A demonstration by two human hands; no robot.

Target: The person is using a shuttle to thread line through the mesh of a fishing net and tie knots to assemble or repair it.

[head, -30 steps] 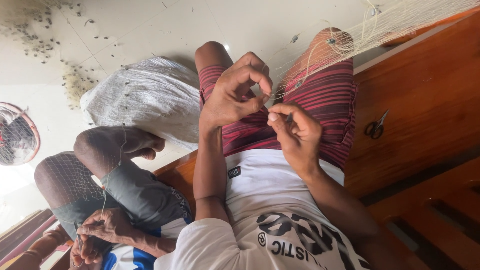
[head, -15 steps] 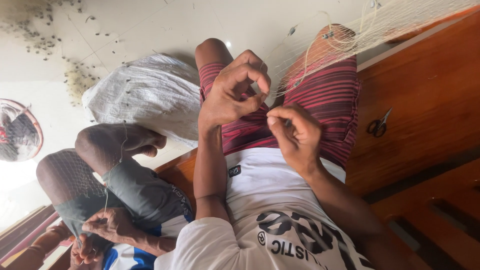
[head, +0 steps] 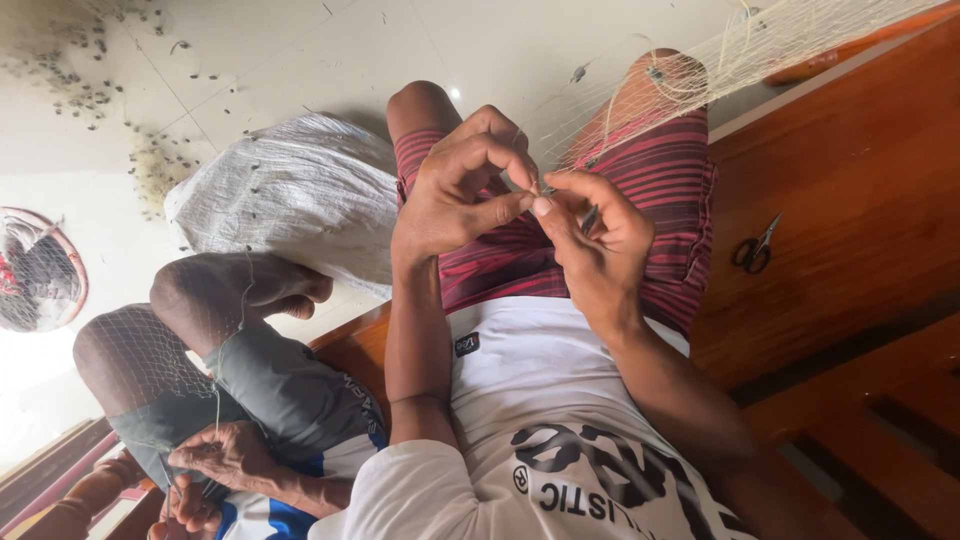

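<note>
A fine pale fishing net [head: 690, 70] stretches from my hands up over my right knee toward the upper right. My left hand [head: 455, 195] and my right hand [head: 595, 245] meet above my red striped shorts [head: 520, 255]. Both pinch a thread of the net where their fingertips touch. A small dark object shows between the fingers of my right hand, but I cannot tell what it is. My white printed shirt [head: 540, 400] fills the bottom of the view.
Small black scissors [head: 752, 248] lie on the wooden bench [head: 850, 200] at my right. A white woven sack [head: 290, 190] rests on the tiled floor. Another person [head: 280, 390] sits at my left, hands [head: 225, 455] on netting. A caged fan [head: 35, 270] stands far left.
My fingertips have drawn slightly closer together on the thread. The view has shifted a little. The other person's hands have barely moved.
</note>
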